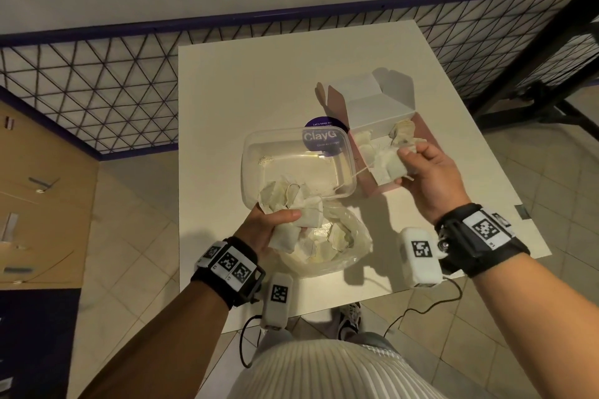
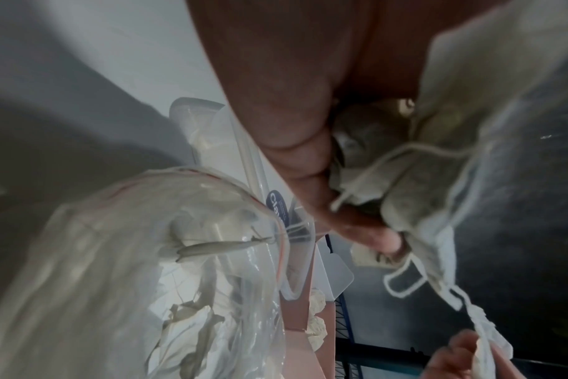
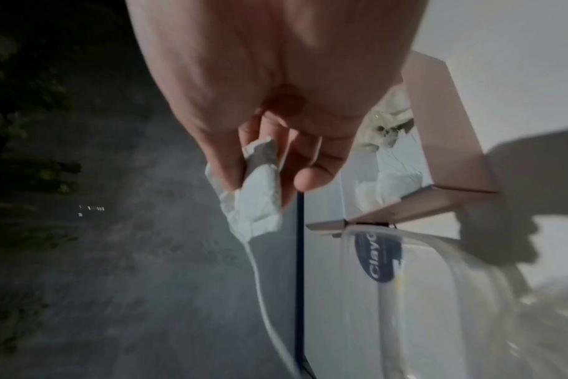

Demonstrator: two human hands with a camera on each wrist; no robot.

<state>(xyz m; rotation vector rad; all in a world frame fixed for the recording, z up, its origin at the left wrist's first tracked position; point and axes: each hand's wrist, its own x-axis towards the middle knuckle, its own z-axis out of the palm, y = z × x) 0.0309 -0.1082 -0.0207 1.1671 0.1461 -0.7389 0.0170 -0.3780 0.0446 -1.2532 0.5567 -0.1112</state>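
My left hand [image 1: 275, 223] grips a bunch of pale tea bags [image 1: 291, 204] with tangled strings, held at the near edge of a clear plastic container [image 1: 259, 146]. In the left wrist view the same tea bags [image 2: 438, 159] fill the right side under my palm. My right hand [image 1: 421, 168] pinches one tea bag [image 1: 387, 167] above a pink cardboard box [image 1: 424, 126] with its white lid flaps open. In the right wrist view that tea bag [image 3: 256, 200] sits between thumb and fingers, its string trailing down. A string runs from it toward the container.
A clear plastic bag [image 1: 324, 246] of more tea bags lies on the white table [image 1: 227, 91] near its front edge. A purple round sticker [image 1: 321, 136] shows through the container. A black wire fence [image 1: 97, 74] stands behind the table; a brown cabinet [image 1: 39, 197] is at left.
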